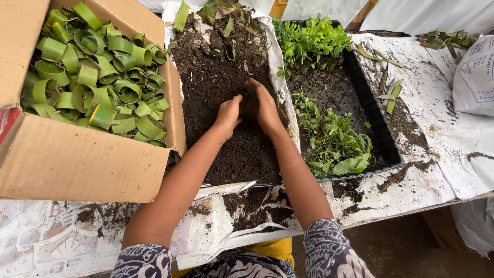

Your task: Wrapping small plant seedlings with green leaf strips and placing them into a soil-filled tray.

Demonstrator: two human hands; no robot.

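Patterned sleeves sit nearest us, and from them our bare forearms reach far into the heap of dark loose soil (226, 87) spread on a white sheet. Our left hand (228, 116) is half curled, fingers bent down into the soil. Our right hand (266, 109) stands on edge just beside it, fingers nearly straight, cupping a clump between the two palms. Left of the soil, a brown cardboard box (77, 159) holds rolled green leaf rings (95, 77). Right of it, a black plastic tray (383, 134) carries small green seedlings (316, 38) on the table (427, 134).
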